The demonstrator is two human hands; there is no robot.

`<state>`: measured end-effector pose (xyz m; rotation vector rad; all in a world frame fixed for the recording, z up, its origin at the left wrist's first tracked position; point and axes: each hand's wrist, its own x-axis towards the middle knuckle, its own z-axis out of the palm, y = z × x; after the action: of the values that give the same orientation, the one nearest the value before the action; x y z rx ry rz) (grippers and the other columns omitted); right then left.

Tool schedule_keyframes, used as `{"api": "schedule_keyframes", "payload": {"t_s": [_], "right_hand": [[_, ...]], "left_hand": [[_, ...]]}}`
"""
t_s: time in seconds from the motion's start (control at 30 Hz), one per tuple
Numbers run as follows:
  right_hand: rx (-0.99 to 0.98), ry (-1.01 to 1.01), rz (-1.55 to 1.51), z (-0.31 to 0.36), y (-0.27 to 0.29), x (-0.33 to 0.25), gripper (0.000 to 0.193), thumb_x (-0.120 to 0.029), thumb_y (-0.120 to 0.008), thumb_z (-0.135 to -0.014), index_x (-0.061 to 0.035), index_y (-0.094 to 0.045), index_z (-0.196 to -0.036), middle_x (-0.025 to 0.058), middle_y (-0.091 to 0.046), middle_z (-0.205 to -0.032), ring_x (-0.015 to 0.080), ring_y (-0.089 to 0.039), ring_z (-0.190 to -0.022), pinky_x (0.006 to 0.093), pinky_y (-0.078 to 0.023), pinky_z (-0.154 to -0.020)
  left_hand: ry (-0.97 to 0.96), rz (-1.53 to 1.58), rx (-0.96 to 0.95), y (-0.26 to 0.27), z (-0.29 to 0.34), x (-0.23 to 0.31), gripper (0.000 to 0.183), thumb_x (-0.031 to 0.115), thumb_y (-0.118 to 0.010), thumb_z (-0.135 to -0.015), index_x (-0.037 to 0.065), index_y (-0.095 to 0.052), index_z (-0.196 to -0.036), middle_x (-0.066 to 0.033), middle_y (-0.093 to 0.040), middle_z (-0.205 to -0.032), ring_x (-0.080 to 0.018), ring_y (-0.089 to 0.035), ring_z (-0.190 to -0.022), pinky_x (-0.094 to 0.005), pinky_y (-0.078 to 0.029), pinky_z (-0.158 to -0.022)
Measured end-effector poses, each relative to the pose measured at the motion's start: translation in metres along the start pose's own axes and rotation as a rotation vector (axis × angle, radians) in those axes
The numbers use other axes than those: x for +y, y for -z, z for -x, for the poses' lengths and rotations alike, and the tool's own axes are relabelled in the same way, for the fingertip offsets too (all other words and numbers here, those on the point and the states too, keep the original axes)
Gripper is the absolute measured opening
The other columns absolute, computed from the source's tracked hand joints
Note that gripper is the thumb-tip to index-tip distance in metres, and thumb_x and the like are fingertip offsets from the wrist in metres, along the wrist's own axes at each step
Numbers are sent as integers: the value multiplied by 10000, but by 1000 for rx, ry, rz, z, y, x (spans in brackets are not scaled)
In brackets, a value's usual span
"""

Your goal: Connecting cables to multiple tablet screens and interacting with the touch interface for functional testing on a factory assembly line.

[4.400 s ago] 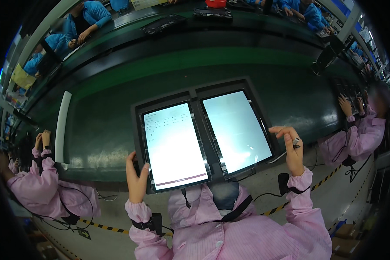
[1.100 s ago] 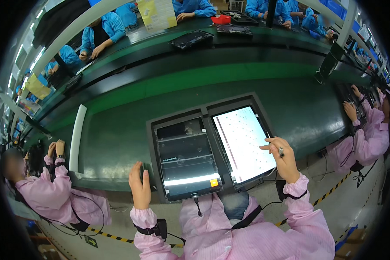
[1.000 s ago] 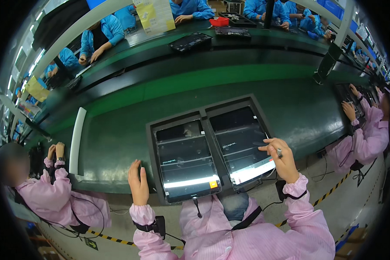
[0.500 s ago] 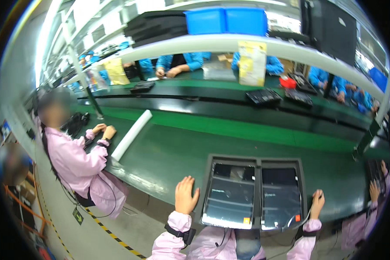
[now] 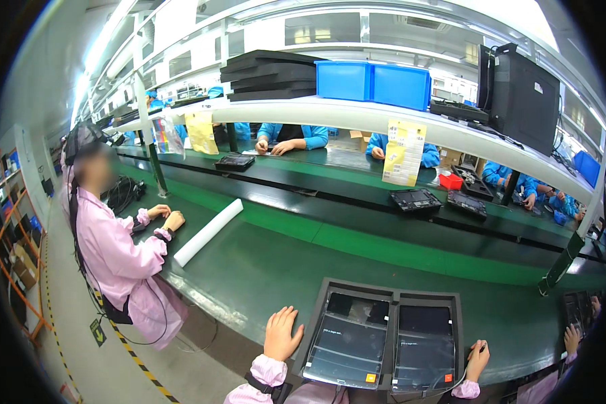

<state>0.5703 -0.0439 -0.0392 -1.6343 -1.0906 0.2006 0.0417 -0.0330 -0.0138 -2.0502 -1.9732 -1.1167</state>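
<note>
A dark foam tray lies at the near edge of the green bench, with two compartments side by side. The left one bears a tablet and the right one another tablet. Both have dark glossy screens with small lines of light text and an orange sticker at the lower right corner. Just left of the tray, my left hand rests on the bench edge, fingers stretched out and holding nothing. Beyond the tray's right side, my right hand is closed on a thin cable that runs toward the right tablet's lower edge.
A white roll lies on the bench at left, near a co-worker in pink. Opposite, people in blue sit behind a conveyor bearing opened dark devices. A shelf above holds blue bins.
My view has tilted upward, so the bench, tray and hands appear lower in the picture. Both hands keep about the same places beside the tray.
</note>
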Motion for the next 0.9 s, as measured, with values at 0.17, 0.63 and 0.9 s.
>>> {"api": "schedule_keyframes", "payload": {"t_s": [0.17,0.63,0.9], "right_hand": [[-8,20,-29,3,2,-1,365,-244,-435,-987,-52,-447,-677,-15,-355,-475,64,-352,-391,260,-262,-397],[-7,-29,-43,6,3,-10,344,-220,-458,-975,-40,-463,-682,-11,-381,-487,57,-356,-415,264,-258,-413],[-22,-1,-40,13,9,-20,333,-214,-462,-976,-45,-467,-689,-20,-365,-498,51,-337,-424,258,-250,-414]], "left_hand": [[1,23,6,0,-1,1,427,242,-618,-813,27,-557,-1177,-136,-537,-1265,-288,-448,-1233,-444,-309,-1046],[-10,14,6,1,-2,2,413,211,-636,-797,27,-557,-1159,-143,-549,-1242,-304,-466,-1211,-446,-324,-1029],[-6,23,-26,5,2,1,427,205,-632,-794,20,-545,-1169,-149,-541,-1249,-316,-460,-1211,-460,-311,-1038]]}}
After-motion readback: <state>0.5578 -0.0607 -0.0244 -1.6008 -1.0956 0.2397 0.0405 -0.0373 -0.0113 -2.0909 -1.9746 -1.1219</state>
